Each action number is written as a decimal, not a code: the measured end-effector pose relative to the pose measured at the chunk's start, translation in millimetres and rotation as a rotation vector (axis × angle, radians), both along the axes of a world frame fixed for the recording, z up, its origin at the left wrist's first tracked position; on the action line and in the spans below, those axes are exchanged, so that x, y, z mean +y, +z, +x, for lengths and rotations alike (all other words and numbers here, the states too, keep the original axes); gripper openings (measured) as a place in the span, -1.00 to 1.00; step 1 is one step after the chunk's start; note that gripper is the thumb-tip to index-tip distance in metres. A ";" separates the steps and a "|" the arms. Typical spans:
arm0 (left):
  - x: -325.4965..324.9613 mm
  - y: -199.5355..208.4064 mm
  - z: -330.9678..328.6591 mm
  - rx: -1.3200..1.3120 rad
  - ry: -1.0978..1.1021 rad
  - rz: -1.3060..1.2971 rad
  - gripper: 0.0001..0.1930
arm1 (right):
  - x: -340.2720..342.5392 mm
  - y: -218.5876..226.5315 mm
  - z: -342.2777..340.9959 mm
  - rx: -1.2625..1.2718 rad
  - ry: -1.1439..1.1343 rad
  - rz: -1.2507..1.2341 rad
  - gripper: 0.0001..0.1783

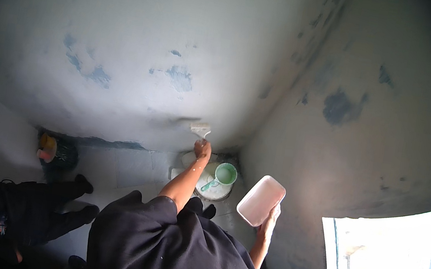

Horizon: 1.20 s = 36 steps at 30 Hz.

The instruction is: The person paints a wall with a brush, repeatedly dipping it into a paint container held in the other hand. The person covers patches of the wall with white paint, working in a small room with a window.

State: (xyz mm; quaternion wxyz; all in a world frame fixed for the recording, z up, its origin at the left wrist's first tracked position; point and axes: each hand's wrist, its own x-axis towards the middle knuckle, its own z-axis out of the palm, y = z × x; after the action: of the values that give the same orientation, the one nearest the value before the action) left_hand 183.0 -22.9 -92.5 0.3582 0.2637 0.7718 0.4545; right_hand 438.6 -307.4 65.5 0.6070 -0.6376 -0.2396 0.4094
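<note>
Two containers stand out: a pale pink rectangular tray (261, 200), its contents not visible from this angle, and a green dipper (224, 175) holding pale liquid, resting on a white bucket (213, 189) on the floor by the wall corner. One paintbrush (200, 129) touches the whitewashed wall (129, 36); the left hand (202, 149) has its fingers wrapped around the handle. The right hand (269, 222) grips the tray's lower edge, fingers curled under it. One other person (35, 207) sits at left.
</note>
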 end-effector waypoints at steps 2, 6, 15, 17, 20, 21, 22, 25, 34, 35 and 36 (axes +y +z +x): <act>-0.2 -13.7 -6.9 -0.064 -0.003 -0.048 -0.62 | -7.4 3.7 1.2 -0.018 0.007 -0.045 -0.14; 26.6 21.6 -20.7 -0.306 -0.110 0.025 -0.64 | -7.5 -2.5 3.9 -0.037 -0.022 -0.022 -0.33; -37.3 311.1 65.1 0.030 -0.260 0.770 -0.80 | 5.2 -10.8 3.5 -0.053 0.050 -0.085 -0.27; -42.5 321.9 64.9 -0.024 -0.459 0.613 -0.82 | 9.8 0.9 -10.3 0.068 0.050 -0.068 -0.27; -24.9 276.5 60.1 0.030 -0.444 0.543 -0.81 | 7.0 -15.8 -1.5 0.121 0.056 -0.063 -0.29; -10.3 232.5 53.5 0.103 -0.397 0.556 -0.81 | 2.9 -19.0 -1.0 0.075 0.070 -0.079 -0.26; -0.1 175.8 42.3 0.150 -0.349 0.487 -0.81 | 6.7 -18.8 0.1 0.030 0.097 -0.084 -0.23; -5.1 55.4 15.6 0.012 -0.242 0.164 -0.79 | 1.1 -35.4 13.9 0.076 0.083 -0.084 -0.21; 12.7 9.6 -29.4 -0.636 -0.002 0.159 -0.79 | -13.1 -23.1 17.1 0.047 0.074 -0.131 -0.22; 9.2 31.6 -11.9 -0.527 -0.068 0.290 -0.77 | -14.6 -29.1 21.0 0.044 0.102 -0.114 -0.21; 2.8 59.0 7.4 -0.398 -0.106 0.315 -0.71 | -13.3 -37.2 25.3 0.040 0.131 -0.092 -0.20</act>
State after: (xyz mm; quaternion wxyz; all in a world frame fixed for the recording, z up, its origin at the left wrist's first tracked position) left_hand 190.4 -20.1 -33.5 0.4807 0.2615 0.5910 0.5927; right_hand 463.8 -320.8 28.3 0.5538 -0.6393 -0.2496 0.4716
